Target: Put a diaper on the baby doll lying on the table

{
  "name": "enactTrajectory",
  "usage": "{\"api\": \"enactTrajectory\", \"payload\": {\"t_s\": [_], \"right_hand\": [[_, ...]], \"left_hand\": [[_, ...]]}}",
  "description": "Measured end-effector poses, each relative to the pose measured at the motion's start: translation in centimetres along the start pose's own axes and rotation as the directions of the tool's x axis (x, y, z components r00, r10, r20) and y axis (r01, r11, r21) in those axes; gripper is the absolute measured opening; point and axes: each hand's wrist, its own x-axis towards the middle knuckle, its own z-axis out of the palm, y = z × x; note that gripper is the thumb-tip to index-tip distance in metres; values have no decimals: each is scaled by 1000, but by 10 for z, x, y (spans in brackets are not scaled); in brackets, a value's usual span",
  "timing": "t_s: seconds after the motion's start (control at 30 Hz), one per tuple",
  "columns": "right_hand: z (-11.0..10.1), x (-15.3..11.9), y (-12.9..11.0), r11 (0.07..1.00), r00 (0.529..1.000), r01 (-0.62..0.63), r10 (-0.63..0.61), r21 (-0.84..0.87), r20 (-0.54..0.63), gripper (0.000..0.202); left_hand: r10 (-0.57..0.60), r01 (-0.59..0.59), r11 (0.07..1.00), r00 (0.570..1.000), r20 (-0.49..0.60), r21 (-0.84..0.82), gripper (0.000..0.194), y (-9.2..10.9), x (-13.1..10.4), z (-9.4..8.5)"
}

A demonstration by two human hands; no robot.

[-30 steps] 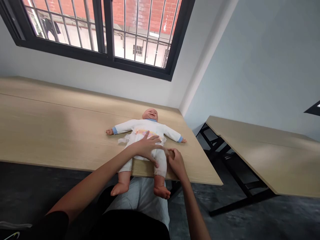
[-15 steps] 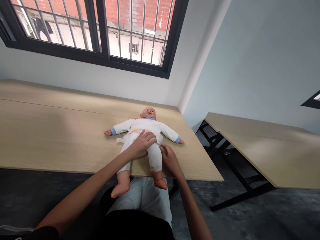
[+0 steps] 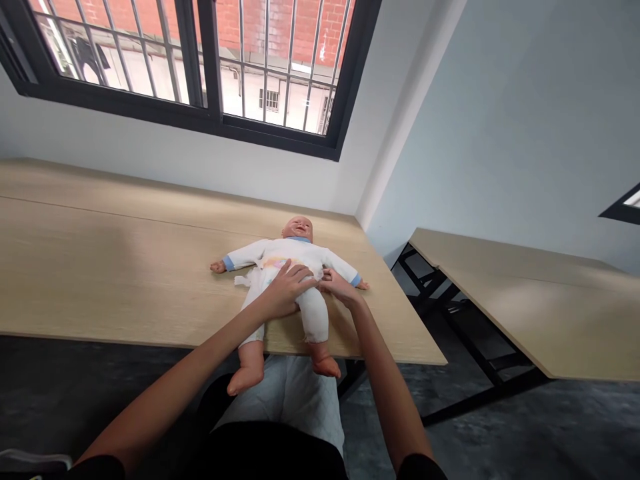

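A baby doll [image 3: 314,319] in a white suit with blue cuffs and collar lies on its back on the table, its feet past the front edge. Around its hips is a white diaper [image 3: 254,277] with a colourful front band; one side flap lies loose at the left. My left hand [image 3: 290,287] rests flat over the diaper's front, fingers stretched out. At the diaper's right side, my right hand [image 3: 339,285] has its fingers bent and pinched at the edge. The fingertips partly hide what they grip.
The doll lies on a light wooden table [image 3: 125,280] set against the wall under a barred window [image 3: 280,67]. A second wooden table [image 3: 530,287] with black legs stands to the right, across a gap. My legs are right at the table's front edge.
My right hand has moved up from beside the doll's thigh to the diaper's side at the hip. My left hand stays on the diaper's front.
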Motion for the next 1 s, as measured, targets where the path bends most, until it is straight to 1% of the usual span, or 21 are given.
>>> {"api": "enactTrajectory", "payload": {"t_s": [0.07, 0.2, 0.37, 0.47, 0.53, 0.6, 0.8, 0.9, 1.0], "right_hand": [[-2, 6, 6, 995, 996, -54, 48, 79, 76, 23], [-7, 9, 20, 961, 974, -161, 118, 224, 193, 41], [-20, -1, 28, 939, 951, -210, 130, 274, 281, 44], [-23, -5, 27, 932, 944, -214, 120, 293, 308, 52], [-22, -5, 28, 925, 949, -205, 107, 320, 297, 57], [-21, -3, 29, 917, 960, -189, 97, 352, 262, 60], [-25, 2, 29, 866, 992, -116, 77, 486, 99, 49], [-28, 3, 28, 828, 997, -74, 66, 556, 36, 49], [-28, 5, 28, 786, 998, -31, 60, 618, -26, 47]], "left_hand": [[3, -3, 1000, 1000, -6, 0, 57, -1, 0, 1], [16, -16, 1000, 1000, -10, -9, 52, -3, 1, 4], [6, -7, 1000, 1000, -15, -25, 54, -6, 0, 5], [7, -7, 999, 1000, -13, -31, 54, -7, 0, 5], [10, -11, 1000, 1000, -15, -25, 52, -8, 0, 6], [13, -13, 1000, 1000, -20, -19, 50, -7, 0, 6], [11, -11, 1000, 999, -33, -6, 46, -4, 0, 4], [9, -9, 1000, 1000, -25, -2, 50, -4, -1, 3], [10, -10, 1000, 1000, 7, 8, 58, -5, -1, 5]]}}
